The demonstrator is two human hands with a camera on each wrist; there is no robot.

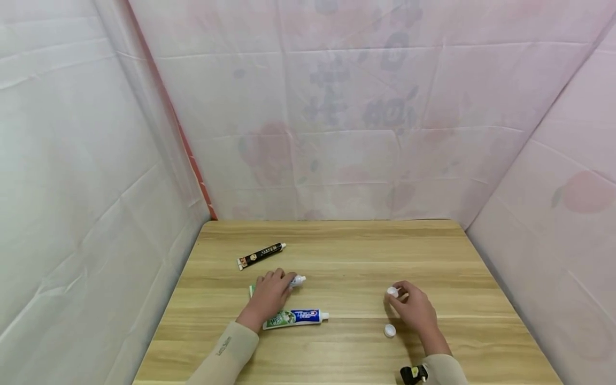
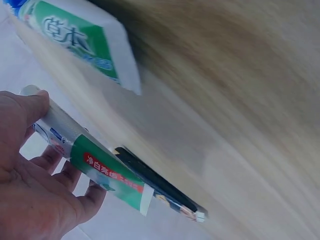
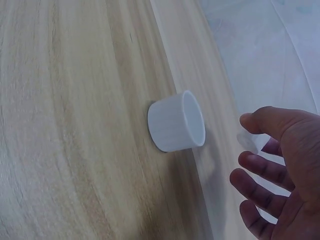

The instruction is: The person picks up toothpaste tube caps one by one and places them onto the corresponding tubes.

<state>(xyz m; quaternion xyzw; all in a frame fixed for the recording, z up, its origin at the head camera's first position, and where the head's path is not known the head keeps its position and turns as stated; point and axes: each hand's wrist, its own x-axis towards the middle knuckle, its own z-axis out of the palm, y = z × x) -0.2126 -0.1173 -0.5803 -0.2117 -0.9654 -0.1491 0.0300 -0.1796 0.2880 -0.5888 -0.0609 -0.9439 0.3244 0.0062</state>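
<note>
My left hand (image 1: 271, 293) grips a white and green toothpaste tube (image 2: 107, 172), its thumb on one side and fingers on the other. The tube's narrow white end (image 1: 300, 280) sticks out past the fingers in the head view. Close by on the near side lies a blue, white and green toothpaste tube (image 1: 298, 317). Over at the right, my right hand (image 1: 415, 309) pinches a small white cap (image 3: 250, 142) between thumb and fingers. A second white cap (image 3: 172, 122) stands on the table just nearer to me, its open end up.
A slim black toothpaste tube (image 1: 261, 255) lies slantwise beyond the left hand. The wooden table (image 1: 346, 353) is bounded by pale printed cloth (image 1: 337, 160) at the back and both sides. Under the right sleeve shows a black strapped device (image 1: 413, 374).
</note>
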